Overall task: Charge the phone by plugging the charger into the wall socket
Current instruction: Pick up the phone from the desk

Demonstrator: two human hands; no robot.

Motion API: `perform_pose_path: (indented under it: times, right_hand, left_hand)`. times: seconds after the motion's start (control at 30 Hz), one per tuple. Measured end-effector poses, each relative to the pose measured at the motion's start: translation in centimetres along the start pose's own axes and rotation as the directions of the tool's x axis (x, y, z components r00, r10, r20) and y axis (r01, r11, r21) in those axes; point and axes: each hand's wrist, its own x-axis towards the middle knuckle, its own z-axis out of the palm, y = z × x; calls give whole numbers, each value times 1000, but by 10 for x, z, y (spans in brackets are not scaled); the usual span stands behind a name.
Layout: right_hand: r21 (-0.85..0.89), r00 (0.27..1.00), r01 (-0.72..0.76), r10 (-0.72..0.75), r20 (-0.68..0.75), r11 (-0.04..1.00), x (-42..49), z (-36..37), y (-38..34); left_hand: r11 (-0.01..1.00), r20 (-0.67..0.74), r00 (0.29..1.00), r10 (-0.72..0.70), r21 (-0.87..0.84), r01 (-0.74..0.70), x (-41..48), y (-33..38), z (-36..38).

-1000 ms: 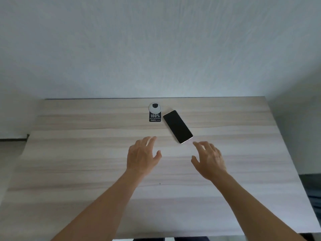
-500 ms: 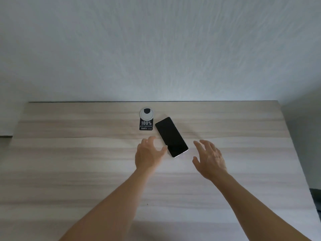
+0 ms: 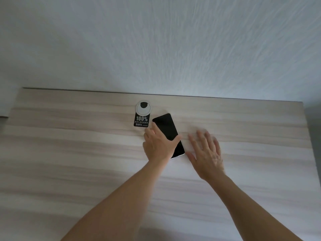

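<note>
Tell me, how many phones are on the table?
1. The flat black rectangular phone lies on the pale wooden table, partly under the left hand, beside the right hand. No others show.

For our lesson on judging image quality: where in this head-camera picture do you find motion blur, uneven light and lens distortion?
Head view: the right hand is smeared at its fingertips, the left hand on the phone is sharper; a pale glow lights the wall above the desk, the corners darken; the desk's far edge tilts and its sides splay.
</note>
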Motion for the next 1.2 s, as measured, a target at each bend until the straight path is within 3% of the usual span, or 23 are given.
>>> perform_pose_path:
  times: [0.17,0.3,0.43,0.83,0.97,1.2]
  right_hand:
    - [20,1000,5,-5,17,1000,-2,4,3]
    - [25,1000,3,-4,31,1000,-2,4,2]
    - [27,999,6,-7,37,1000,-2,5,4]
    - [58,998,7,-11,68,998,1,-9,5]
    - [115,990,-3,-14,140,993,2,-35,0]
    - [346,996,-34,59,-61,938,-41,-93,-32]
  left_hand:
    - [997,33,999,1,72,-3,6,12,5]
    - [989,91,989,-116,-79,123,11,23,6]
    - [980,138,979,-148,-109,163,18,31,2]
    - [941,230,970,-76,-305,145,8,16,-18]
    - [871,253,965,-71,-456,184,-11,-1,-31]
    - [729,236,972,-10,-664,169,-45,-22,-76]
